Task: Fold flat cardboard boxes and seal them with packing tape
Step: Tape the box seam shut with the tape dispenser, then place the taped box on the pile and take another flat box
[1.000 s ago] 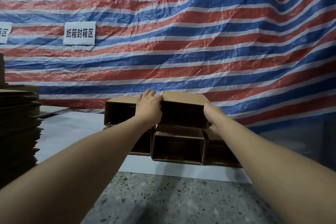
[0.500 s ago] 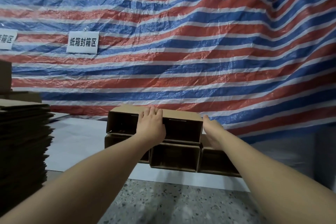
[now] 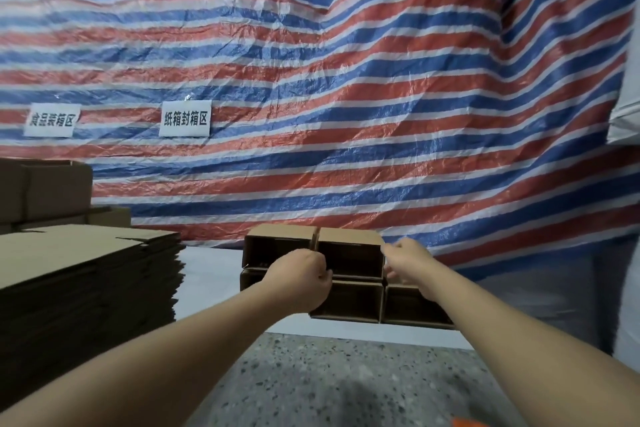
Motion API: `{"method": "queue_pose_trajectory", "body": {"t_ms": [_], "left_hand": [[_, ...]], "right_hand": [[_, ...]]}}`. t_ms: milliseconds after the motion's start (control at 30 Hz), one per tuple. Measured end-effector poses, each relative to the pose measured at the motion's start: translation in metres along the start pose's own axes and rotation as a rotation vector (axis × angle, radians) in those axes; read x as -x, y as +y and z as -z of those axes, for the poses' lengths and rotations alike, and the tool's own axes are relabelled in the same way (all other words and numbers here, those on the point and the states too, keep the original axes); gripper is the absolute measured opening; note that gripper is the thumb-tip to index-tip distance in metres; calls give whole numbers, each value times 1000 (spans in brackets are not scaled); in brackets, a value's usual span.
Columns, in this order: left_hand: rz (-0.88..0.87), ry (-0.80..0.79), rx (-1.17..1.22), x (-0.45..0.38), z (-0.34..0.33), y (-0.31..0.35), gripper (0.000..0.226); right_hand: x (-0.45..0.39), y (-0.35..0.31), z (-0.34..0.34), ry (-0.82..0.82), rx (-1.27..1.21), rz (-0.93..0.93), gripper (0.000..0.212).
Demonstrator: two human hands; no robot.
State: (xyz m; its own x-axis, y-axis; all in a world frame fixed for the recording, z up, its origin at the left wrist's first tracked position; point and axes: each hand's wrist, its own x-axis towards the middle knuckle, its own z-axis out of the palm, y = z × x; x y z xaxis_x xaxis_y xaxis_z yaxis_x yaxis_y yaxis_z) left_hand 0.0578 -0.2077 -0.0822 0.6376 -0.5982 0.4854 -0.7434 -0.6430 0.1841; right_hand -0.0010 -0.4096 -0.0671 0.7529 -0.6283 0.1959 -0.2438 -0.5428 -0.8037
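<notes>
Brown open-fronted cardboard box (image 3: pixel 349 255), long axis sideways, tops the stack; loosely curled left hand (image 3: pixel 299 274) and right hand (image 3: pixel 408 258) flank it, gripping nothing.

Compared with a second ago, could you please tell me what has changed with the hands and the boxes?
The top right box has been set beside the top left box. Left hand has slid off its top and now hangs curled in front; right hand has drawn back from its side. Lower boxes, flat stack and tarp are unchanged.
</notes>
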Motion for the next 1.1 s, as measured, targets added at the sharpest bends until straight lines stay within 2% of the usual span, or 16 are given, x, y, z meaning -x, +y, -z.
{"method": "queue_pose_trajectory", "body": {"t_ms": [167,267,367,433,567,633,733,867,933,1000,1100], "left_hand": [[-23,18,-190,26,49,-5,35],[50,70,-366,35,86,-29,32],[216,103,-500,44,122,-69,26],[358,86,-591,52,140,-97,30],[744,-108,-658,75,150,-137,60],[830,-215,-623,83,143,-145,62],[822,-217,-616,87,133,-146,53],[760,-237,-592,86,132,-139,52],[730,-256,-607,87,135,-136,38],[717,-277,-706,88,135,-129,32],[587,-221,-1054,89,135,-108,34]], "right_hand": [[46,-19,-3,-38,2,43,27],[64,-35,-4,-45,-1,69,27],[78,-52,-6,-59,-7,94,33],[86,-61,-10,-67,2,120,35],[100,-75,-18,-123,-9,161,34],[105,-80,-23,-139,1,166,33],[108,-84,-29,-170,39,169,31],[109,-88,-37,-208,70,175,31],[108,-90,-40,-214,69,180,30],[108,-91,-42,-216,62,187,29],[112,-90,-43,-222,44,193,29]]}}
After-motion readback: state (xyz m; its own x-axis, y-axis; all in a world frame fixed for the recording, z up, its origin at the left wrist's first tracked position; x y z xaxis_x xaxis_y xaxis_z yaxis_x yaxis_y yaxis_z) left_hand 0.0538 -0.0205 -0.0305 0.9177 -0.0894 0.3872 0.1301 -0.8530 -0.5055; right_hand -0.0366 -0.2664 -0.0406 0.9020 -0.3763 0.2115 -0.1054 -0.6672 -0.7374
